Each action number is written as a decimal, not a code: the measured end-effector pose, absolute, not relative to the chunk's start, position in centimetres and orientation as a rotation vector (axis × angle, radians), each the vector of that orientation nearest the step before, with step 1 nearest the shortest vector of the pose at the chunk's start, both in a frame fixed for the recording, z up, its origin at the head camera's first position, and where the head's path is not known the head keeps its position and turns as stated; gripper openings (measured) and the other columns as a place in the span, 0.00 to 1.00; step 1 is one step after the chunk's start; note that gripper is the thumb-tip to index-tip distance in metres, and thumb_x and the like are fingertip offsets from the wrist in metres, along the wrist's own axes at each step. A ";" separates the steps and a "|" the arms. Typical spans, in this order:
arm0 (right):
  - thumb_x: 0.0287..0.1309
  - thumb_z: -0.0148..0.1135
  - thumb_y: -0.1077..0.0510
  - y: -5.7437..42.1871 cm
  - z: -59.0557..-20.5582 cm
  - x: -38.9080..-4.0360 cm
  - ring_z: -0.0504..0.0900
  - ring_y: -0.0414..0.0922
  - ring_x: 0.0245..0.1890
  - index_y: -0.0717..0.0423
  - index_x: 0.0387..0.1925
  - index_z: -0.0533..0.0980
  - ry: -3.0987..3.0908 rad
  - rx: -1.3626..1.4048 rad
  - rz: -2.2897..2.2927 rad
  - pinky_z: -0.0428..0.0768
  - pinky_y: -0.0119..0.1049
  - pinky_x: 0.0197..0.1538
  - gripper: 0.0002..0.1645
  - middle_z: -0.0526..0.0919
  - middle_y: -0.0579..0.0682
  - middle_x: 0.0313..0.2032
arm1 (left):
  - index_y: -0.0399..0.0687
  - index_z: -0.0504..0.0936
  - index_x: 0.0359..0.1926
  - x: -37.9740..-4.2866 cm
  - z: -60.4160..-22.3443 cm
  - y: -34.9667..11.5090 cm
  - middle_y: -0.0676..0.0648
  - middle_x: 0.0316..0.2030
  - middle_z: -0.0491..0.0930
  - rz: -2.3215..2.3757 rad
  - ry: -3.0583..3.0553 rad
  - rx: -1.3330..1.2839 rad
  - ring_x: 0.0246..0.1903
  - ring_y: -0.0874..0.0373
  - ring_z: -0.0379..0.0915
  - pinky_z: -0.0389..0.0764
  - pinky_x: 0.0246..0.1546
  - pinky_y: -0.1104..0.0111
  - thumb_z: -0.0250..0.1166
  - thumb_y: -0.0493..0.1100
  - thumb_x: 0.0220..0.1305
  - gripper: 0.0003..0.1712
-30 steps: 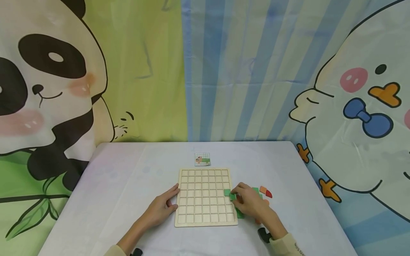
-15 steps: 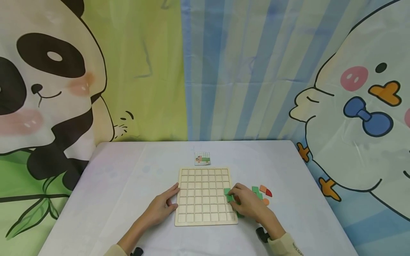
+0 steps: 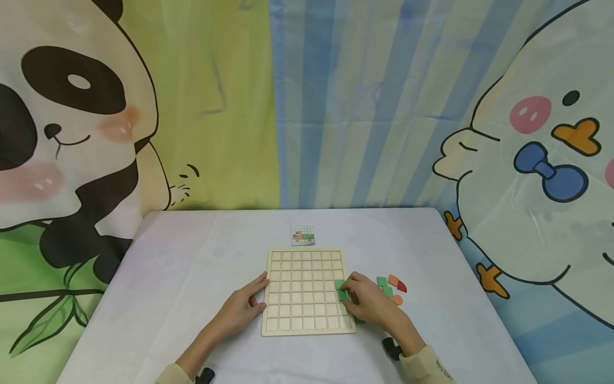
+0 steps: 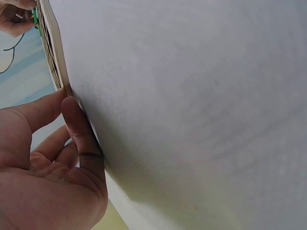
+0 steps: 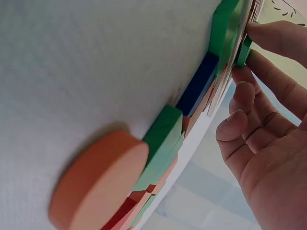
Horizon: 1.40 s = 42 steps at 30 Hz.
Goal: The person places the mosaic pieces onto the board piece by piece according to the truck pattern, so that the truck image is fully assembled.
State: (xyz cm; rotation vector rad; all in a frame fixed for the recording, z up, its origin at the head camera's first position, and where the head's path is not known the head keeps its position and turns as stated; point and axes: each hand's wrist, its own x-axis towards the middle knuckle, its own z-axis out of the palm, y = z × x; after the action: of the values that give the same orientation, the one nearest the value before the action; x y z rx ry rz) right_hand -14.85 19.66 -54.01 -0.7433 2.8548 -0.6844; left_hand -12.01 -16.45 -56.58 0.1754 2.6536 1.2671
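Observation:
A pale wooden grid board (image 3: 297, 292) lies flat on the white table. Against its left edge rest the thumb and fingertips of my left hand (image 3: 240, 311), which the left wrist view shows close up at the board's side. My right hand (image 3: 373, 303) is over the board's right edge. Between its thumb and a finger it pinches a small green piece (image 5: 244, 51), low on the rightmost column of squares. The right fingers partly cover that green piece in the head view.
Right of the board lie a green stepped piece (image 3: 385, 287), an orange piece (image 3: 393, 280), a red piece (image 3: 402, 287) and an orange round piece (image 3: 397, 300). A blue block (image 5: 197, 86) shows beside the board. Behind the board lies a small picture card (image 3: 303, 235).
My right hand has moved slightly left, bringing the green piece from the board's right border onto the rightmost column. My left hand stays at the left edge.

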 end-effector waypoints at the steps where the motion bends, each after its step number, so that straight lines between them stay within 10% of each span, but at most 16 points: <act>1: 0.62 0.76 0.56 19.6 -54.0 -14.9 0.77 0.41 0.35 0.54 0.50 0.86 2.855 -0.744 -0.684 0.76 0.27 0.38 0.16 0.82 0.44 0.45 | 0.45 0.72 0.77 -12.0 -56.6 -16.5 0.52 0.82 0.63 1.267 2.655 0.177 0.30 0.66 0.67 0.69 0.31 0.72 0.71 0.34 0.66 0.39; 42: 0.61 0.76 0.58 19.4 -54.1 -14.8 0.77 0.41 0.35 0.54 0.49 0.86 2.866 -0.781 -0.698 0.75 0.28 0.38 0.14 0.81 0.47 0.46 | 0.45 0.72 0.76 -12.0 -56.6 -16.6 0.51 0.82 0.62 1.281 2.649 0.195 0.30 0.67 0.67 0.69 0.32 0.72 0.72 0.33 0.66 0.38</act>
State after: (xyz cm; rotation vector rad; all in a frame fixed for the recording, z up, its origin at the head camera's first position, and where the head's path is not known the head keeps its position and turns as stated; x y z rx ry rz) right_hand -14.85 19.40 -54.07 -0.7806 2.8664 -0.6976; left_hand -12.01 -16.57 -56.58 0.1946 2.6491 1.2814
